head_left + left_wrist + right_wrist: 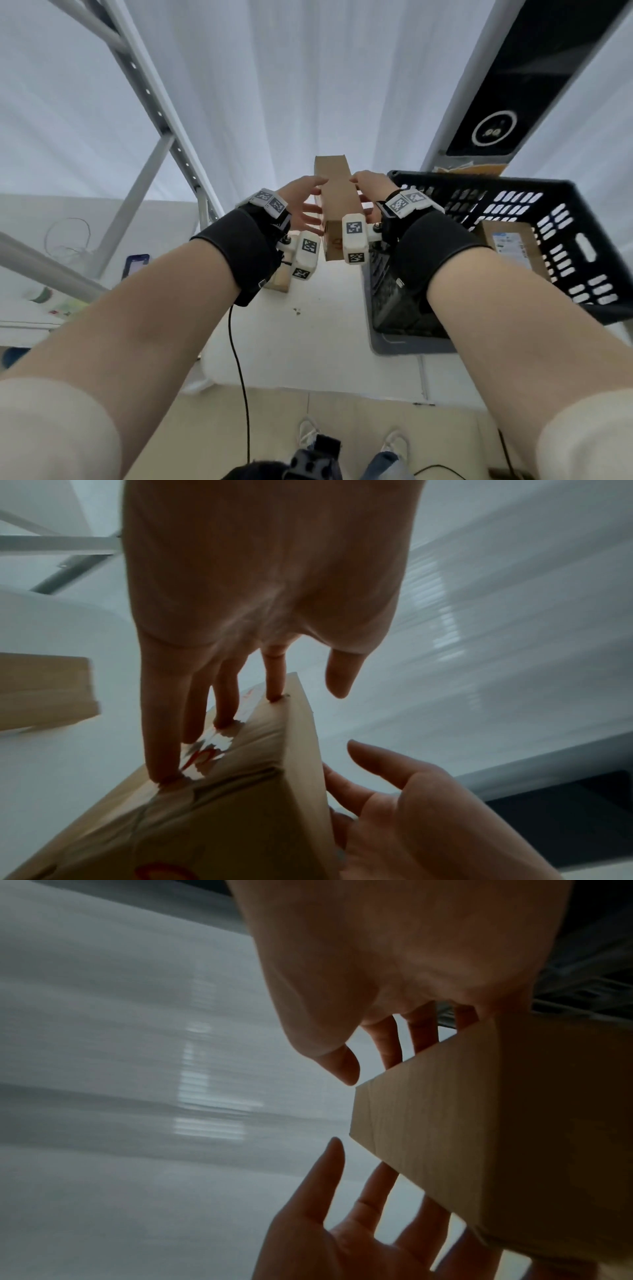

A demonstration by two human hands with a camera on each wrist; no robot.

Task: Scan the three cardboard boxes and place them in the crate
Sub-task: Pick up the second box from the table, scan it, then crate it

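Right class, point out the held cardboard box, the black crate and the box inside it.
held cardboard box (337, 197), head view, upper face.
black crate (561, 236), head view, slotted side wall.
box inside crate (507, 242), head view, its label.

sleeves (54, 435): cream | wrist wraps (239, 253): black | tag blocks (354, 240): white, black-white codes | cable (235, 346): black | shoes (308, 432): white

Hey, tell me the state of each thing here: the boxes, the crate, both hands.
Held box: lifted above the table, pressed between both hands.
Left hand: fingers straight, touching the box's taped face.
Right hand: fingers flat against the opposite face.
Crate: upright, one box inside.
Second box: lying inside the crate, label up.
Third box: resting on the table, not held.
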